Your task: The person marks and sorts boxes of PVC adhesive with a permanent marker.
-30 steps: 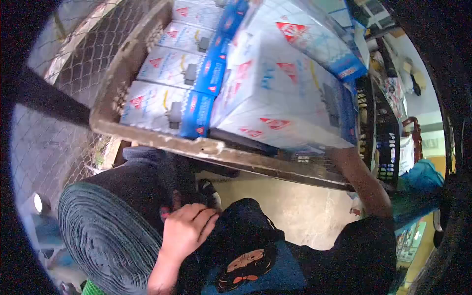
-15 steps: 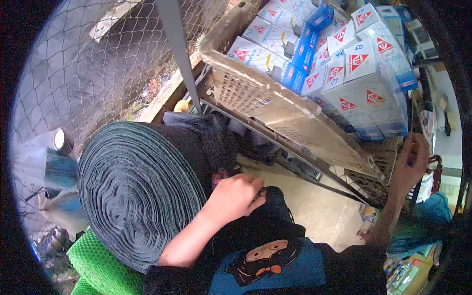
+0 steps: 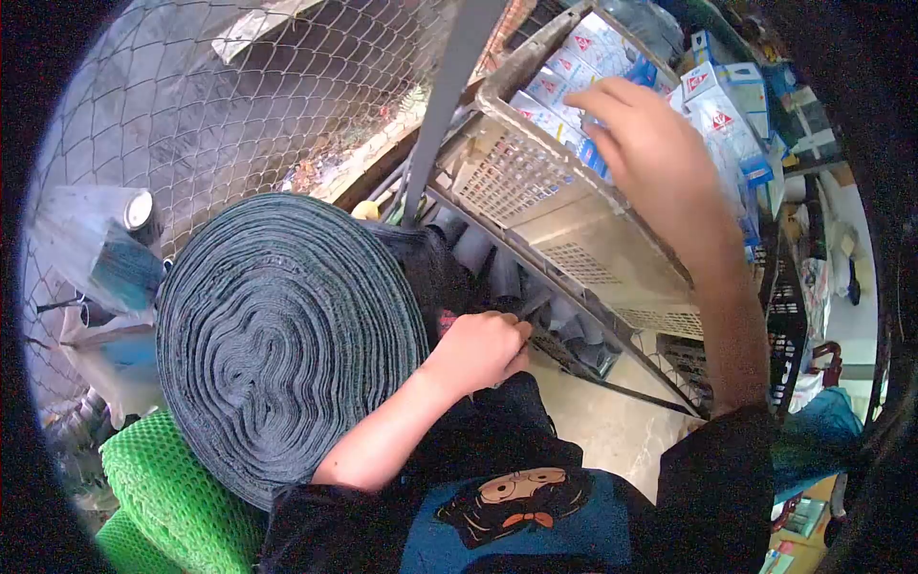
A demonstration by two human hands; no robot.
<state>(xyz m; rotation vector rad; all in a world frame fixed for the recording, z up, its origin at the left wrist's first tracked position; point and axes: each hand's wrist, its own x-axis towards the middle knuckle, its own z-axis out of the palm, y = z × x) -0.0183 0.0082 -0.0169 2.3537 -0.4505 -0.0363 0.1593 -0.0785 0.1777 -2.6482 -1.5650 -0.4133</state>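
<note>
My right hand (image 3: 650,143) is over the light plastic crate (image 3: 564,230), its fingers stretched out and thumb apart, right at the small white and blue boxes (image 3: 574,69) with red triangle logos. Curled closed, my left hand (image 3: 483,349) lies beside a big roll of dark grey-green mesh fabric (image 3: 287,354), in front of my body. What its fingers hold, if anything, is hidden. Its forearm crosses the roll's lower right edge.
Green plastic mesh rolls (image 3: 172,488) lie at the lower left. A wire fence (image 3: 191,143) runs behind, with a grey post (image 3: 440,115) in front. Grey pipes (image 3: 473,249) show under the crate. Plastic-wrapped goods (image 3: 96,239) hang at the far left.
My right hand has swung up and left from beside the crate to over the boxes. My left hand stays closed near the roll. The view has shifted a little.
</note>
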